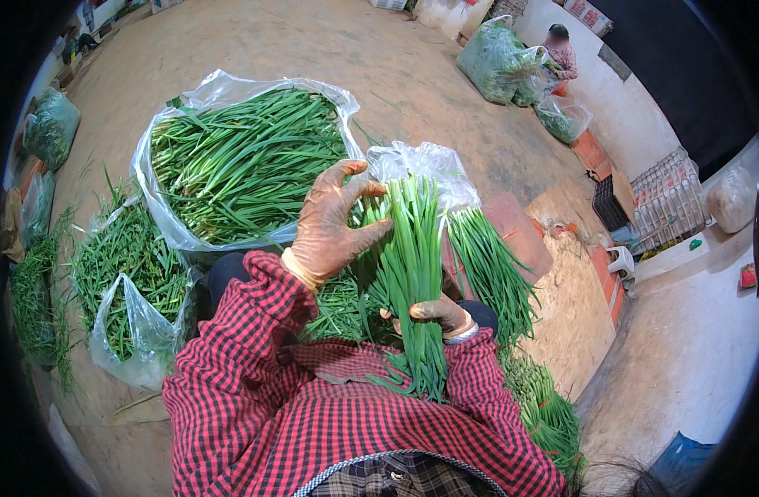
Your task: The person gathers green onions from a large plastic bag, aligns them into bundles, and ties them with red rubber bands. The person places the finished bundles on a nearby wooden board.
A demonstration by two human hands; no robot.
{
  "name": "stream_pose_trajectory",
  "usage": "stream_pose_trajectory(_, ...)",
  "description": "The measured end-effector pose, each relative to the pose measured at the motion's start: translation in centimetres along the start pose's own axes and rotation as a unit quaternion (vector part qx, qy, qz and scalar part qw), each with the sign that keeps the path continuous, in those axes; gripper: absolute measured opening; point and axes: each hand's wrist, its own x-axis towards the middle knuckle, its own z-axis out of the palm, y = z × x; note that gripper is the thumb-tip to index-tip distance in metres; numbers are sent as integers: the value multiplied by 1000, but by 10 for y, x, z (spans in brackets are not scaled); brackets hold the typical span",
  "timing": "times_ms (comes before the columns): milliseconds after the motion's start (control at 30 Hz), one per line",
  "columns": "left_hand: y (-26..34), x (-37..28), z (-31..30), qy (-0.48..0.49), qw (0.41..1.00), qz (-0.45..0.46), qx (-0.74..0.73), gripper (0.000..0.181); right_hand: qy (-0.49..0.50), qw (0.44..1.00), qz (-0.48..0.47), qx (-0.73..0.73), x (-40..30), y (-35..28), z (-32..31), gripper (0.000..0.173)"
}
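Observation:
Before my chest, a bunch of garlic chives (413, 261) stands with its pale cut ends up and its leaf tips drooping toward my lap. My right hand (445, 317), in a stained thin glove, grips the bunch around its lower leafy part. At the upper left of the bunch is my gloved left hand (336, 217), fingers spread and curved, fingertips close to the stems; whether they touch is unclear. Beyond it, a large clear plastic bag (144, 164) holds loose chives (249, 161). Right of the bunch, tied chives (488, 267) lie on a reddish board (519, 233).
An open plastic bag (137, 357) with leafy scraps (128, 273) sits at my left. Banded bundles (544, 410) lie by my right side. A crumpled clear bag (420, 164) rests ahead. Stacked crates (668, 186) line the right wall. Another person (560, 56) sits far off among filled bags (491, 59).

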Motion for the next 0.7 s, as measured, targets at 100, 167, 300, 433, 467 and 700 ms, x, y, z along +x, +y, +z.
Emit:
stream_pose_trajectory(100, -3, 1, 1, -10, 1000, 26, 15, 36, 9, 1000, 1, 10, -2, 0, 3, 59)
stream_pose_trajectory(167, -6, 3, 0, -39, 998, 30, 28, 34, 7, 1000, 6, 9, -2, 2, 0, 59)
stream_pose_trajectory(300, -13, 4, 3, -98, 995, -4, 1, 22, 0, 1000, -10, -4, 0, 3, 5, 59)
stream_pose_trajectory(433, -12, 13, -3, -1, 987, -35, -154, 9, -25, 1000, 0, 9, -3, 8, -8, 61)
stream_pose_trajectory(467, -19, 19, -10, 77, 978, -40, -191, 7, -31, 999, 7, 15, -5, 8, -11, 61)
stream_pose_trajectory(700, -69, 6, -58, 43, 957, -205, -200, 41, -8, 998, -22, 65, -16, 9, -3, 64)
